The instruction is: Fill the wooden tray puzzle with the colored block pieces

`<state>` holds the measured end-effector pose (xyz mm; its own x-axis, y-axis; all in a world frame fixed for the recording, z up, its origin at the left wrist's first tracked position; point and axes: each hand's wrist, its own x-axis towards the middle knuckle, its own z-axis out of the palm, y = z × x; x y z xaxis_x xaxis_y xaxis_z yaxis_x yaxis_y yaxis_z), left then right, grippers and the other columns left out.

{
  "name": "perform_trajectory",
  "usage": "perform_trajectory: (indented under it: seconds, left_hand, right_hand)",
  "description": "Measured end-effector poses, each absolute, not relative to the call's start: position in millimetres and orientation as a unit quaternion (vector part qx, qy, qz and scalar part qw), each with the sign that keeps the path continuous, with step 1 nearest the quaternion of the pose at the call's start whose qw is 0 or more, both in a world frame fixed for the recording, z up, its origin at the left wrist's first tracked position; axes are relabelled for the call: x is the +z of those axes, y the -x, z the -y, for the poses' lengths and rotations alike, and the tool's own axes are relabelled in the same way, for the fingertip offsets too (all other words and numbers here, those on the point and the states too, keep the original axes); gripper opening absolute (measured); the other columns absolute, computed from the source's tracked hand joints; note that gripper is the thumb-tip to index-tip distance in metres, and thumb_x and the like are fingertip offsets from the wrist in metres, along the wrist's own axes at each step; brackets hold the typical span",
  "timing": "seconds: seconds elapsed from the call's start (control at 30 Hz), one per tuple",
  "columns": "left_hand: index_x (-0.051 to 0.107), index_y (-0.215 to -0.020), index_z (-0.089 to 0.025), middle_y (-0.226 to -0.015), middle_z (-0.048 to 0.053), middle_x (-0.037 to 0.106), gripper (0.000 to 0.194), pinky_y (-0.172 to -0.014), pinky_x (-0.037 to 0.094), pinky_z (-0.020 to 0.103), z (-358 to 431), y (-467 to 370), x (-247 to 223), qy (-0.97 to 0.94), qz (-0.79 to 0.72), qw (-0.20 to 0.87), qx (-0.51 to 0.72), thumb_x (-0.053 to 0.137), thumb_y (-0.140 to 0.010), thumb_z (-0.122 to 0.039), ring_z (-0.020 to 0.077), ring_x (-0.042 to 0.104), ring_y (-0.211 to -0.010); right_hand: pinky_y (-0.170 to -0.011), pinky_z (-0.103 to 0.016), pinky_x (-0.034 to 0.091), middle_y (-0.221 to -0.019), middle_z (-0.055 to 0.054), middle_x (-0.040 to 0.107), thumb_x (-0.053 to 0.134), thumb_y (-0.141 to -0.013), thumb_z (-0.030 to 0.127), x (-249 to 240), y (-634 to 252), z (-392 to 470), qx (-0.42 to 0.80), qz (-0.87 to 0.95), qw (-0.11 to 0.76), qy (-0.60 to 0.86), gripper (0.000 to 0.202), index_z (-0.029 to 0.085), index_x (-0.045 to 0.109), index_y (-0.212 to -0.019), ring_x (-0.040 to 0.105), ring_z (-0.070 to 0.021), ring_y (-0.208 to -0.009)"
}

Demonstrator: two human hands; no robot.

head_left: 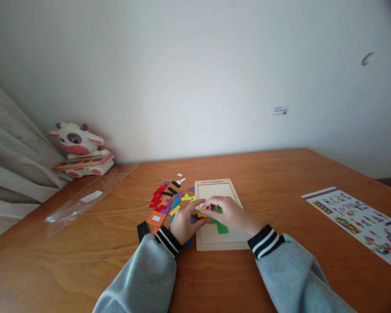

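Note:
A pale wooden puzzle tray (221, 243) lies on the table between and under my hands. My right hand (230, 213) is over it, thumb and fingertips pinched on a small yellow puzzle piece (200, 214), partly hidden by the fingers. Green pieces (222, 228) lie in the tray beneath that hand. At the tray's left edge is my left hand (184, 222), its thumb and index finger apart and pointing toward the yellow piece. Beside it is a loose pile of flat pieces, including orange (152, 219), red (160, 188) and yellow (187, 197) ones.
A printed pattern sheet (355, 217) lies at the right of the wooden table (273, 174). On the left are a clear plastic bag (71, 208) and a toy cow with a keyboard (81, 150). A wall runs behind the table, and a curtain (13, 148) hangs at left.

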<state>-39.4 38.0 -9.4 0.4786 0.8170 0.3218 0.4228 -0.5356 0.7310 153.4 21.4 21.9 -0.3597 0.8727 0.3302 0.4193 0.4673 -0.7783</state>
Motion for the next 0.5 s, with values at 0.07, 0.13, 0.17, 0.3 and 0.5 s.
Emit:
perform_trajectory:
  seconds: [0.07, 0.13, 0.17, 0.3, 0.5]
  left_hand:
    - [0.051, -0.127, -0.023, -0.085, -0.001, 0.074, 0.052, -0.065, 0.057, 0.024, -36.3, 38.0, -11.3, -0.803, -0.376, 0.276, 0.370, 0.072, -0.081, -0.033, 0.0139, 0.069, -0.072]
    - [0.050, -0.126, -0.021, -0.096, 0.004, 0.072, 0.050, -0.069, 0.058, 0.027, -34.6, 36.8, -10.4, -0.792, -0.379, 0.233, 0.419, 0.070, -0.083, -0.035, 0.0158, 0.069, -0.081]
    - [0.051, -0.123, -0.020, -0.100, 0.006, 0.071, 0.044, -0.070, 0.058, 0.029, -33.6, 36.3, -9.0, -0.791, -0.378, 0.206, 0.435, 0.068, -0.084, -0.034, 0.0170, 0.068, -0.086]
    - [0.063, -0.098, -0.020, -0.100, 0.007, 0.071, 0.012, -0.082, 0.055, 0.034, -29.3, 35.2, -3.7, -0.866, -0.285, 0.130, 0.389, 0.059, -0.089, -0.025, 0.0187, 0.066, -0.093]
    - [0.066, -0.102, -0.021, -0.116, 0.006, 0.070, 0.017, -0.090, 0.052, 0.038, -24.0, 34.2, -6.7, -0.941, -0.204, 0.091, 0.255, 0.054, -0.092, -0.028, 0.0225, 0.063, -0.106]
  right_hand:
    - [-0.069, -0.027, 0.050, -0.087, -0.003, 0.074, 0.064, -0.088, 0.038, 15.5, -154.2, -26.3, 0.323, 0.740, 0.396, 0.438, 0.020, 0.020, 0.071, -0.094, 0.067, -0.0161, -0.076]
    - [-0.069, -0.028, 0.051, -0.088, -0.003, 0.075, 0.066, -0.086, 0.039, 6.8, -159.9, -33.4, 0.345, 0.690, 0.430, 0.468, 0.025, 0.020, 0.068, -0.103, 0.069, -0.0172, -0.077]
    - [-0.070, -0.029, 0.052, -0.087, -0.004, 0.076, 0.068, -0.084, 0.039, 2.4, -163.6, -37.7, 0.349, 0.667, 0.444, 0.486, 0.028, 0.020, 0.067, -0.104, 0.070, -0.0181, -0.078]
    - [-0.077, -0.033, 0.056, -0.090, -0.007, 0.077, 0.069, -0.081, 0.038, -11.1, -173.2, -56.2, 0.348, 0.629, 0.454, 0.526, 0.022, 0.018, 0.069, -0.091, 0.073, -0.0214, -0.084]
    - [-0.077, -0.033, 0.057, -0.090, -0.007, 0.077, 0.067, -0.083, 0.032, -23.6, -167.0, -65.2, 0.325, 0.668, 0.413, 0.527, 0.016, 0.019, 0.072, -0.090, 0.073, -0.0207, -0.083]
